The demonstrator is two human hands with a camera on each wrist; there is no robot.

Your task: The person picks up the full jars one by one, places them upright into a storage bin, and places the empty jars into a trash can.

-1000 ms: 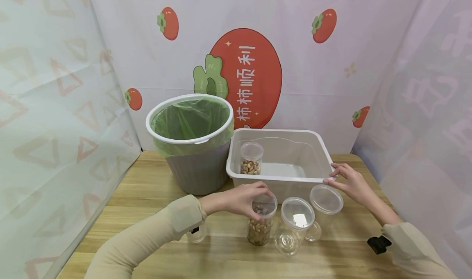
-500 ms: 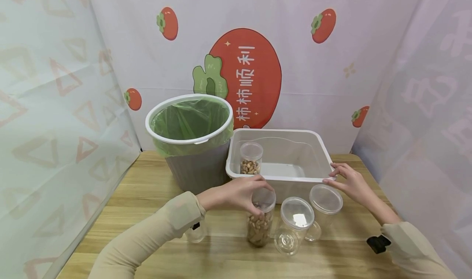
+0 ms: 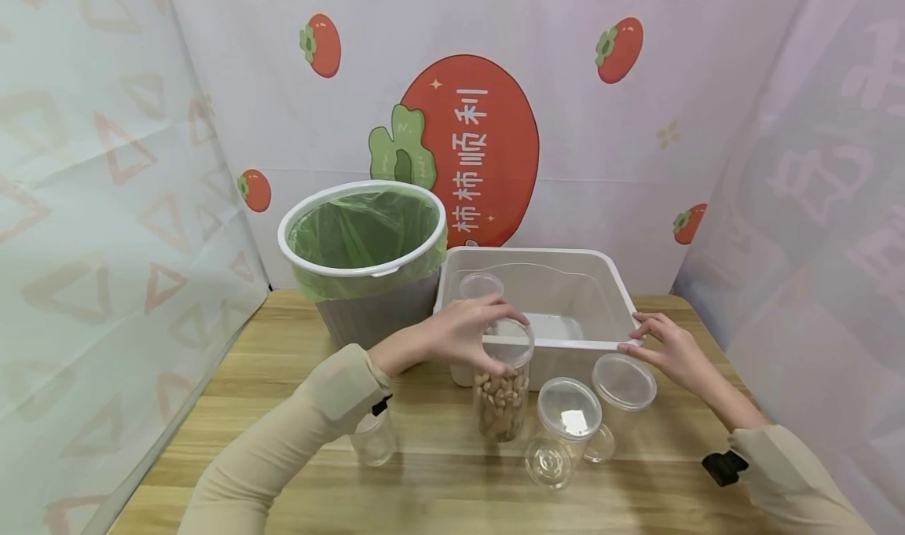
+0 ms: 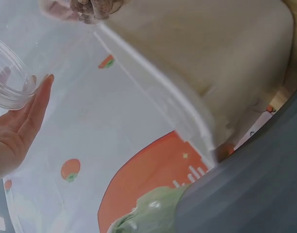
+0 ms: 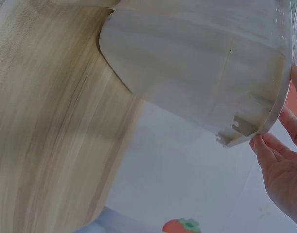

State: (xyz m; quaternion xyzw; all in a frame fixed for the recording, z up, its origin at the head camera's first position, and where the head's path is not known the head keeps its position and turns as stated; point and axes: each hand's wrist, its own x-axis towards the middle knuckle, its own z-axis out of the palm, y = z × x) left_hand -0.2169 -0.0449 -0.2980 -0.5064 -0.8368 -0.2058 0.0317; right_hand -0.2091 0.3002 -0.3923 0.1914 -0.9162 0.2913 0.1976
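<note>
My left hand (image 3: 459, 335) grips a clear lidded jar of cashew-like nuts (image 3: 500, 405) around its lid, with thumb and fingers on opposite sides. The jar hangs upright in front of the pale plastic tub (image 3: 558, 345), its lid overlapping the tub's front rim in the head view. In the left wrist view, the fingers lie along the jar's lid (image 4: 12, 99). At the tub's front right corner, my right hand (image 3: 675, 354) pinches the rim between thumb and fingers. A second jar (image 3: 482, 285) stands inside the tub at the left, mostly hidden behind my left hand.
Two clear lidded jars (image 3: 569, 417) (image 3: 625, 382) without visible contents stand right of the held jar. A smaller clear container (image 3: 375, 441) sits below my left wrist. Left of the tub is a grey bin (image 3: 382, 315) with a green liner. Everything stands on a wooden table (image 3: 424, 496).
My left hand has lifted the jar of nuts from the table and carried it up and forward toward the tub, now covering the jar inside. My right hand stays on the rim.
</note>
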